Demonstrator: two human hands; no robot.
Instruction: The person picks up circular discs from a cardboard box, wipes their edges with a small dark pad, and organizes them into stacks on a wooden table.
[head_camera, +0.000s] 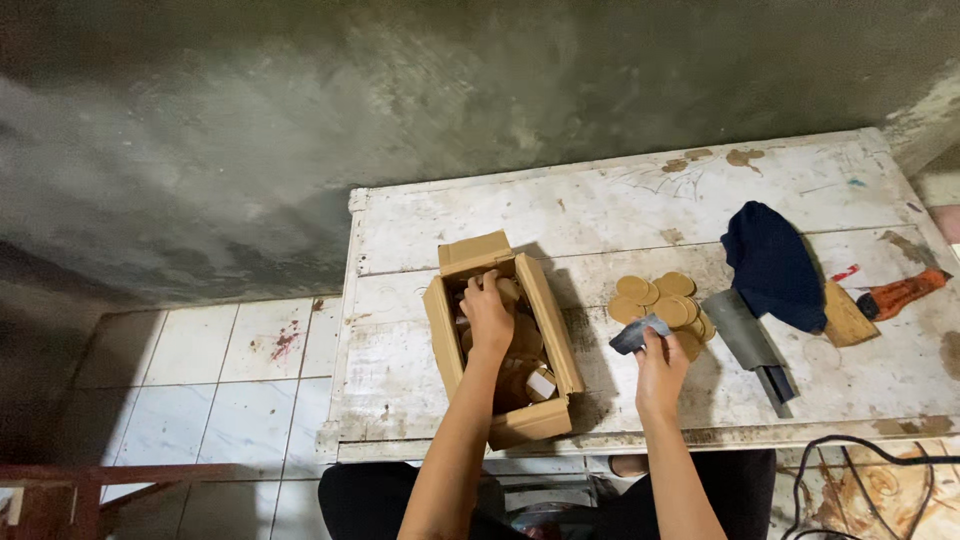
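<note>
We are looking down on a worn white worktop standing against a grey concrete wall, with pale floor tiles showing to its left. Our left hand is reaching down into an open cardboard box sitting near the worktop's front left part, and its fingers are curling around a tan round piece at the box's far end; we cannot tell how firmly they are closing on it. More tan pieces are lying deeper in the box, one showing a pale face. Our right hand is hovering just right of the box, its fingers pinching a small grey folded sheet, held just above the worktop. Just beyond that sheet, a pile of flat tan discs is lying on the worktop, the discs overlapping one another. To the right of the discs a grey flat tool is lying at a slant, its upper end tucked under a dark blue cloth. Farther right, a tan wedge-shaped piece is resting beside an orange-handled tool. A black cable is looping below the worktop's front right edge.
</note>
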